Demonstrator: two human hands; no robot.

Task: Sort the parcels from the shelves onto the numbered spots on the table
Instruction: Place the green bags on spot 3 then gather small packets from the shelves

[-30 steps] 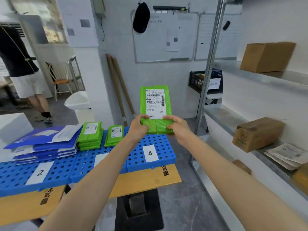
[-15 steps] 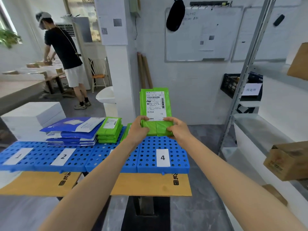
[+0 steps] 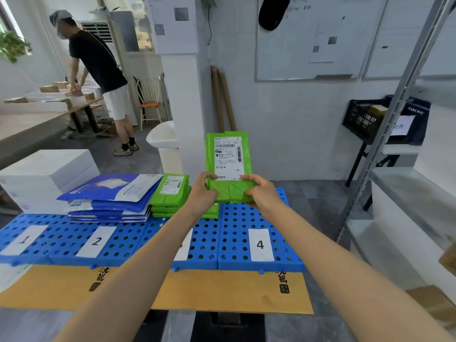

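Blue perforated mats cover the table. The left hand and right hand grip the bottom of an upright green parcel, held above the mat behind label 4. A green stack and blue mailers sit leftward. A shelf post stands rightward.

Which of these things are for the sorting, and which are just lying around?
For the job: green parcel in left hand and right hand; numbered mat; green stack; blue mailers.
Just lying about: chair; crate; tubes; cap.

The left forearm hides most of one number card.
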